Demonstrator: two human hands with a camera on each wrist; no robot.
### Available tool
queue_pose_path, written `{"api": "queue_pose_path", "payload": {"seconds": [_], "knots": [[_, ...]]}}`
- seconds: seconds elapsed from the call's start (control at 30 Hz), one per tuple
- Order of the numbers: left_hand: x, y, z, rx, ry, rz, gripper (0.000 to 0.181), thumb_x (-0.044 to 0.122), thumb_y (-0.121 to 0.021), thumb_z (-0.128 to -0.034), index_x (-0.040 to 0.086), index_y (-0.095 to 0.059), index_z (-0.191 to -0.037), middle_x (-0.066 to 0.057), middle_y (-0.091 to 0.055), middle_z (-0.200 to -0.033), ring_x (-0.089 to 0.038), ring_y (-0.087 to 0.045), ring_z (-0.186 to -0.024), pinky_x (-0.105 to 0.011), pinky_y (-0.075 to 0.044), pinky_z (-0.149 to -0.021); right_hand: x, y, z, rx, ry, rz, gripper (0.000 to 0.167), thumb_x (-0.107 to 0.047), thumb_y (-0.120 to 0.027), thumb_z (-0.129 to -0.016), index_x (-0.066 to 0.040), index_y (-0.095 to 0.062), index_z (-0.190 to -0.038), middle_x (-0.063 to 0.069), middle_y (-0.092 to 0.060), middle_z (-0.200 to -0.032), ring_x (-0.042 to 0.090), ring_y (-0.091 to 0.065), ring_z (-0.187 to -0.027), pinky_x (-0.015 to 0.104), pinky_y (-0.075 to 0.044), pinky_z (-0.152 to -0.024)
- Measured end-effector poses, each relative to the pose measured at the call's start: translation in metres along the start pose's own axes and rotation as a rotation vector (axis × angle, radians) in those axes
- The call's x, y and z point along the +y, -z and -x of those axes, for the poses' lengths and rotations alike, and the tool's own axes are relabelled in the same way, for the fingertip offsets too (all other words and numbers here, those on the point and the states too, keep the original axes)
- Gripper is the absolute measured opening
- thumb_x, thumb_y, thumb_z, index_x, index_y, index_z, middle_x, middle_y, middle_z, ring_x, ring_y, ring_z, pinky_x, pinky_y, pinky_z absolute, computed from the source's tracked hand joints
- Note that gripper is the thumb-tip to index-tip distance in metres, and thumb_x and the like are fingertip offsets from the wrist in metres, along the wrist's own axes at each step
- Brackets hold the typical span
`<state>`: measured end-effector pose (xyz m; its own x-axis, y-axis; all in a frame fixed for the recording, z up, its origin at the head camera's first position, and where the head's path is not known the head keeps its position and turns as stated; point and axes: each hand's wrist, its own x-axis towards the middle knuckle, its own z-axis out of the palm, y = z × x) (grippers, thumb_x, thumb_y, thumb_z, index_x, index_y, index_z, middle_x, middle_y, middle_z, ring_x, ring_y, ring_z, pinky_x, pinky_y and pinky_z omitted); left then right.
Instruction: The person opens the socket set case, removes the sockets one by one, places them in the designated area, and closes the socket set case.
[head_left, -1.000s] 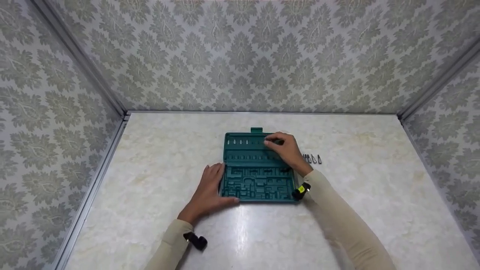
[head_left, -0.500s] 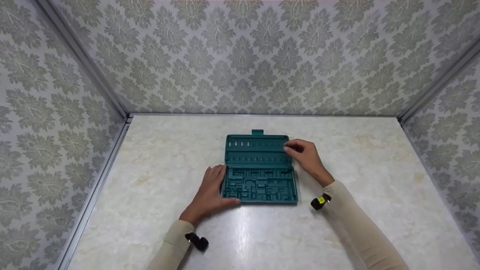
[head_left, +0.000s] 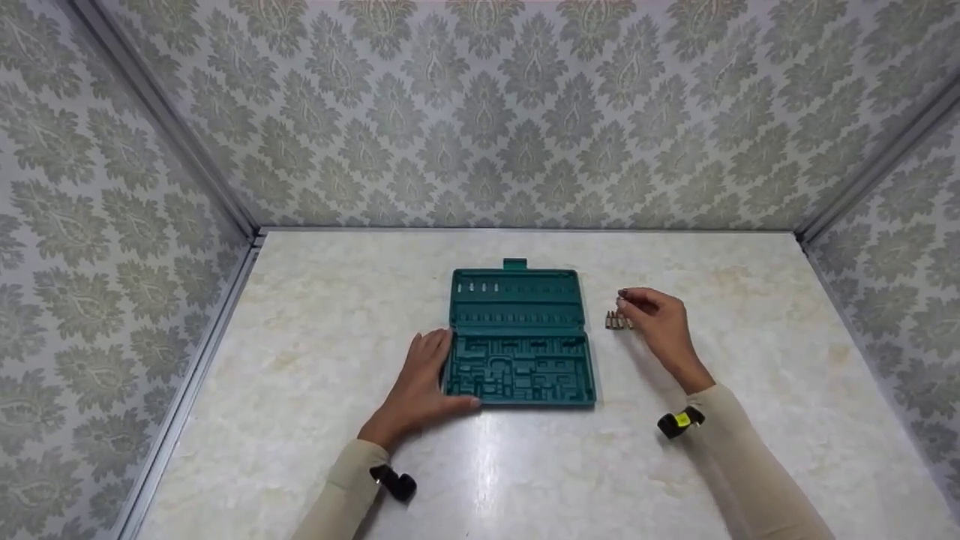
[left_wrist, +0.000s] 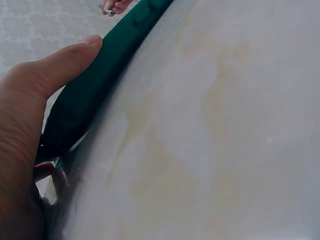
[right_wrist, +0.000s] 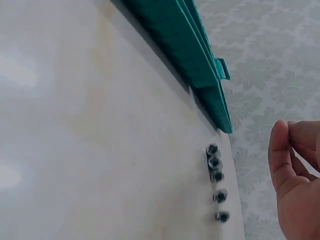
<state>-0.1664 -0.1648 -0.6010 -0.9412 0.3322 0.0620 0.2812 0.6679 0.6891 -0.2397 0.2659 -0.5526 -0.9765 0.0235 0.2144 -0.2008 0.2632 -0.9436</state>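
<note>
An unfolded green plastic tool case [head_left: 517,330] lies on the table, its lid away from me. Several small silver bits [head_left: 477,287] sit in the lid's top row, at the left. My left hand [head_left: 416,386] grips the case's near left corner, thumb along the front edge and fingers along the left side. Right of the case, my right hand [head_left: 660,326] is raised and pinches a small metal bit [left_wrist: 107,10] between thumb and fingertips. In the right wrist view the hand [right_wrist: 295,175] mostly hides that bit. Beneath the hand, several metal bits [right_wrist: 215,162] stand in a row.
The case's near half has moulded recesses [head_left: 517,367]. A latch tab [head_left: 515,264] sticks out at the lid's far edge. Patterned walls [head_left: 480,112] border the pale marbled table [head_left: 337,285] at the back and both sides.
My right hand has moved from over the lid's top row, rightward off the case, to above the loose bits, where it now pinches one. The left hand keeps its place on the case.
</note>
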Motion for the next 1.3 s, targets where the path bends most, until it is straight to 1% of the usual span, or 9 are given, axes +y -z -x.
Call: {"api": "queue_pose_path", "payload": {"seconds": [0.2, 0.4, 0.53, 0.6, 0.73, 0.87, 0.97, 1.13, 1.3], "knots": [[-0.001, 0.001, -0.002, 0.003, -0.036, -0.012, 0.137, 0.074, -0.086, -0.0779, 0.006, -0.02, -0.176, -0.015, -0.027, -0.18, -0.037, -0.012, -0.169, -0.05, -0.002, -0.138, 0.008, 0.019, 0.008, 0.066, -0.004, 0.037, 0.03, -0.008, -0.079, -0.103, 0.013, -0.075, -0.124, 0.026, -0.077, -0.12, 0.01, -0.075, -0.093, 0.02, -0.062, -0.077], [-0.002, 0.0, -0.003, 0.003, -0.036, -0.017, 0.137, 0.074, -0.086, -0.0773, 0.007, -0.019, -0.176, -0.015, -0.027, -0.18, -0.036, -0.012, -0.169, -0.049, -0.002, -0.137, 0.023, 0.034, 0.016, 0.153, -0.04, 0.124, 0.029, -0.013, -0.082, -0.101, 0.009, -0.078, -0.12, 0.022, -0.077, -0.114, 0.008, -0.071, -0.09, 0.015, -0.058, -0.076], [-0.002, -0.001, -0.004, 0.002, -0.039, -0.012, 0.137, 0.074, -0.086, -0.0776, 0.007, -0.02, -0.177, -0.014, -0.027, -0.18, -0.036, -0.012, -0.169, -0.051, -0.004, -0.137, 0.031, 0.039, 0.022, 0.209, -0.075, 0.189, 0.023, -0.01, -0.083, -0.1, 0.005, -0.079, -0.117, 0.021, -0.077, -0.11, 0.006, -0.069, -0.086, 0.013, -0.057, -0.072], [-0.002, 0.0, -0.004, 0.002, -0.038, -0.005, 0.137, 0.074, -0.087, -0.0773, 0.007, -0.02, -0.177, -0.014, -0.027, -0.181, -0.037, -0.012, -0.169, -0.053, -0.005, -0.137, 0.035, 0.04, 0.024, 0.228, -0.075, 0.213, 0.021, -0.009, -0.083, -0.1, 0.004, -0.08, -0.116, 0.02, -0.078, -0.108, 0.005, -0.069, -0.084, 0.012, -0.056, -0.071], [-0.001, 0.001, -0.003, 0.003, -0.031, 0.005, 0.138, 0.073, -0.088, -0.0764, 0.007, -0.02, -0.176, -0.015, -0.027, -0.181, -0.037, -0.011, -0.169, -0.054, -0.005, -0.137, 0.04, 0.038, 0.027, 0.251, -0.042, 0.264, 0.02, -0.01, -0.083, -0.1, 0.003, -0.081, -0.114, 0.018, -0.079, -0.104, 0.005, -0.067, -0.082, 0.011, -0.054, -0.072], [0.0, 0.002, -0.002, -0.001, -0.027, 0.012, 0.138, 0.072, -0.088, -0.0764, 0.007, -0.02, -0.177, -0.015, -0.027, -0.181, -0.037, -0.011, -0.169, -0.054, -0.005, -0.137, 0.046, 0.036, 0.028, 0.276, -0.026, 0.321, 0.016, -0.01, -0.082, -0.099, 0.002, -0.082, -0.11, 0.015, -0.078, -0.099, 0.007, -0.065, -0.081, 0.011, -0.049, -0.072], [0.0, 0.002, -0.002, -0.004, -0.02, 0.007, 0.138, 0.074, -0.087, -0.0768, 0.008, -0.019, -0.177, -0.015, -0.026, -0.181, -0.036, -0.011, -0.17, -0.052, -0.004, -0.137, 0.049, 0.032, 0.028, 0.287, -0.024, 0.333, 0.015, -0.01, -0.082, -0.099, 0.001, -0.083, -0.109, 0.014, -0.078, -0.097, 0.009, -0.064, -0.08, 0.012, -0.049, -0.072], [0.0, 0.001, -0.002, -0.003, -0.025, -0.025, 0.137, 0.075, -0.085, -0.0779, 0.006, -0.02, -0.176, -0.017, -0.026, -0.181, -0.036, -0.014, -0.169, -0.051, -0.003, -0.137, 0.05, 0.026, 0.027, 0.295, -0.05, 0.362, 0.015, -0.013, -0.082, -0.099, -0.001, -0.084, -0.109, 0.013, -0.078, -0.095, 0.012, -0.064, -0.079, 0.016, -0.047, -0.072], [-0.001, 0.001, -0.002, 0.007, -0.035, -0.022, 0.137, 0.074, -0.086, -0.0778, 0.004, -0.021, -0.176, -0.018, -0.027, -0.18, -0.036, -0.016, -0.169, -0.051, -0.004, -0.137, 0.049, 0.021, 0.026, 0.308, -0.09, 0.401, 0.016, -0.016, -0.08, -0.101, -0.002, -0.084, -0.108, 0.011, -0.078, -0.096, 0.017, -0.065, -0.082, 0.019, -0.048, -0.072]]}}
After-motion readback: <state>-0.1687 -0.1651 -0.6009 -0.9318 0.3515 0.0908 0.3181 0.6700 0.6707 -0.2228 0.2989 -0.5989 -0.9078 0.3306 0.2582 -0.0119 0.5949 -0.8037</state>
